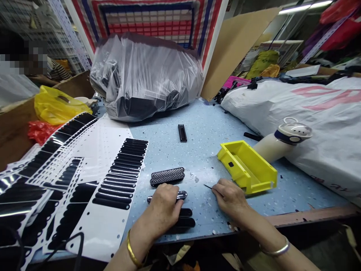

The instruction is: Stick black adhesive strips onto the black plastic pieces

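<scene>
- Left hand [164, 203] — fingers curled over the glossy dark strip [182, 195], lower centre.
- Right hand [230, 196] — fingertips pinching a thin dark pin [208, 186], right of it.
- Yellow bin [248, 165], right of centre.

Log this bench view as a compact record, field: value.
left_hand: left hand holds shiny oblong piece, mostly covering it
right_hand: right hand pinches thin dark tool, tip pointing toward left hand
beyond_left_hand: mesh-patterned piece; farther off, small black block
near_edge: smooth black pieces, partly hidden by left hand
right_side: yellow bin, pale bottle lying tilted behind it
left_side: sheets of black strips, overlapping
back: plastic-wrapped bundle
tool_type: cannot tell
</scene>
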A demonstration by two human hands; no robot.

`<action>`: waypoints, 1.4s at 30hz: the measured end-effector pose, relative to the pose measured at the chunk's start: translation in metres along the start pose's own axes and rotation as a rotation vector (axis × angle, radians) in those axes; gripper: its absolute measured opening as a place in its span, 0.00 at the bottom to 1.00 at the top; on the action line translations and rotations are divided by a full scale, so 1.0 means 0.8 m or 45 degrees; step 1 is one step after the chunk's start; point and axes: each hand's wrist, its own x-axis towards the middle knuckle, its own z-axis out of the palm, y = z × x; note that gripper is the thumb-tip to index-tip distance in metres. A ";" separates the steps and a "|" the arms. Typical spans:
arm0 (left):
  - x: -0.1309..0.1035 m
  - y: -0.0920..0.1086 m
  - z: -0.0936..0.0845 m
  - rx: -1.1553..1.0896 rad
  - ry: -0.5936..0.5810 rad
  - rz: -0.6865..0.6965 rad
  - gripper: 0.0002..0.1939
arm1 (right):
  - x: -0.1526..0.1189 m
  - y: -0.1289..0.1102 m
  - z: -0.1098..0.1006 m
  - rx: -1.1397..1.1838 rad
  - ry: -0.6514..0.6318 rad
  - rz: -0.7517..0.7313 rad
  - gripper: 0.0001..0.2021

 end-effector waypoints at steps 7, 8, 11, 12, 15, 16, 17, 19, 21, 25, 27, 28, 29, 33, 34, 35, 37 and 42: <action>-0.008 -0.012 0.012 0.016 -0.069 -0.056 0.04 | 0.003 -0.027 -0.018 0.498 0.040 0.058 0.12; -0.009 -0.012 0.012 -0.014 -0.065 -0.062 0.04 | 0.003 -0.034 -0.020 0.584 0.028 0.057 0.11; -0.010 -0.012 0.011 -0.082 -0.057 -0.075 0.06 | 0.004 -0.056 -0.027 0.766 0.048 0.019 0.09; -0.009 -0.011 0.011 -0.095 -0.057 -0.080 0.06 | 0.005 -0.062 -0.030 0.812 0.063 0.012 0.10; -0.008 -0.009 0.010 -0.116 -0.055 -0.097 0.06 | 0.008 -0.075 -0.041 0.881 -0.016 0.050 0.09; -0.008 -0.009 0.010 -0.121 -0.053 -0.101 0.06 | 0.008 -0.077 -0.043 0.873 -0.049 0.077 0.09; -0.008 -0.009 0.010 -0.124 -0.052 -0.104 0.06 | 0.007 -0.079 -0.045 0.853 -0.082 0.104 0.08; -0.008 -0.010 0.010 -0.125 -0.053 -0.104 0.06 | 0.002 -0.081 -0.043 0.794 -0.101 0.116 0.08; -0.008 -0.011 0.011 -0.125 -0.064 -0.105 0.06 | -0.005 -0.080 -0.037 0.749 -0.055 0.054 0.11; -0.008 -0.011 0.009 -0.116 -0.097 -0.118 0.06 | -0.013 -0.077 -0.026 0.796 0.059 -0.020 0.17; -0.007 -0.009 0.007 -0.108 -0.109 -0.132 0.05 | -0.009 -0.079 -0.027 0.831 0.059 0.009 0.16; -0.006 -0.007 0.006 -0.106 -0.114 -0.137 0.05 | -0.004 -0.080 -0.029 0.839 0.050 0.018 0.15; -0.005 -0.006 0.004 -0.102 -0.120 -0.136 0.04 | 0.001 -0.082 -0.031 0.843 0.033 0.028 0.13; -0.002 -0.002 0.003 -0.048 -0.138 -0.094 0.03 | 0.024 -0.090 -0.036 0.867 -0.049 -0.004 0.10; -0.001 -0.002 0.004 -0.032 -0.136 -0.083 0.04 | 0.029 -0.092 -0.036 0.866 -0.059 -0.024 0.11; -0.001 -0.003 0.005 -0.023 -0.131 -0.077 0.04 | 0.033 -0.094 -0.036 0.863 -0.069 -0.042 0.13; -0.001 -0.005 0.007 -0.027 -0.120 -0.071 0.04 | 0.039 -0.096 -0.036 0.843 -0.086 -0.067 0.15; -0.001 -0.007 0.008 -0.072 -0.107 -0.081 0.04 | 0.046 -0.099 -0.039 0.752 -0.043 -0.130 0.16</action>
